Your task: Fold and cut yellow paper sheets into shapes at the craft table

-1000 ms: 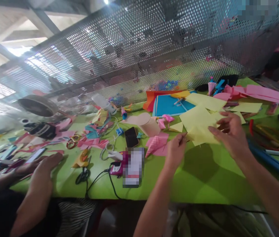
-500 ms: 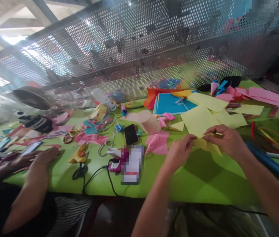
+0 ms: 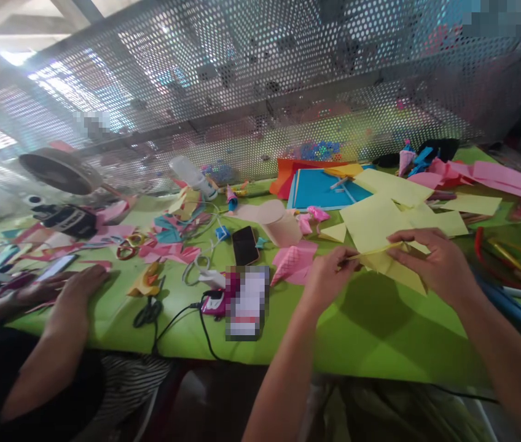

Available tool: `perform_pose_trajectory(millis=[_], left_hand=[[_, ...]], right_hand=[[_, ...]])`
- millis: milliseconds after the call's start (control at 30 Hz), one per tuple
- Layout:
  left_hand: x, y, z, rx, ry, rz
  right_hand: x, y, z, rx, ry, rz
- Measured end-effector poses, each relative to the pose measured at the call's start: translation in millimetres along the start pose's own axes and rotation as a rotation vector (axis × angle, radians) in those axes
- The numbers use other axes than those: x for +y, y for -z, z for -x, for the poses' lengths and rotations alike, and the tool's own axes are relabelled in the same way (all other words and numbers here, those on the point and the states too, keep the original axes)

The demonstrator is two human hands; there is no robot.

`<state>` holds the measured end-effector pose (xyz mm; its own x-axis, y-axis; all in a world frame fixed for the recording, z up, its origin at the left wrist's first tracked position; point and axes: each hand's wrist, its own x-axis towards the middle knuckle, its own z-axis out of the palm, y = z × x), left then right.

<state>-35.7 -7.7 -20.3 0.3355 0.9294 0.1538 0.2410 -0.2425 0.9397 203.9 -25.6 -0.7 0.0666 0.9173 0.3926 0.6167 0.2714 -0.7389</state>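
Observation:
A piece of yellow paper (image 3: 396, 270), folded along its upper edge, is held between my two hands above the green table. My left hand (image 3: 334, 270) pinches its left end, fingers closed. My right hand (image 3: 430, 261) grips the upper right part between thumb and fingers, and a flap hangs down below. Behind my hands lie flat yellow sheets (image 3: 371, 221). Left of my left hand is a pink folded paper piece with a scaly pattern (image 3: 288, 264).
A phone with a lit screen (image 3: 247, 304), a dark phone (image 3: 244, 245) and cables lie left of me. A co-worker's hands (image 3: 76, 285) rest at far left. Blue sheets (image 3: 316, 189) lie at the back, before a perforated metal screen (image 3: 242, 110). A blue tool (image 3: 513, 307) sits at right.
My hands have moved apart, stretching the folded edge of the yellow paper between them. The view has shifted slightly.

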Motion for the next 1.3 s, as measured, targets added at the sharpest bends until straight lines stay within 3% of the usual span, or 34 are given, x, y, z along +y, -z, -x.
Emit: perform_pose_trajectory(millis=[133, 267, 533, 800, 1033, 1167, 1300], left_hand=[[3, 1.7, -1, -0.004, -0.003, -0.092], [6, 0.1, -1, -0.035, 0.003, -0.051], [11, -4.7, -2, -0.082, 0.077, 0.337], [18, 0.6, -1, -0.026, 0.048, 0.214], [21, 0.9, -1, 0.049, -0.073, 0.087], [18, -2.0, -1, 0.022, -0.023, 0.175], [17, -6.3, 0, 0.053, 0.008, 0.206]], right_hand=[[-9, -3, 3, 0.096, 0.286, 0.268], [-15, -9, 6, 0.007, 0.358, 0.258], [-11, -13, 5, -0.135, 0.103, -0.033], [-13, -10, 5, -0.237, -0.225, -0.28], [-15, -11, 3, -0.279, -0.266, -0.316], [-12, -13, 6, -0.306, -0.252, -0.311], [-13, -15, 7, -0.274, -0.148, -0.248]])
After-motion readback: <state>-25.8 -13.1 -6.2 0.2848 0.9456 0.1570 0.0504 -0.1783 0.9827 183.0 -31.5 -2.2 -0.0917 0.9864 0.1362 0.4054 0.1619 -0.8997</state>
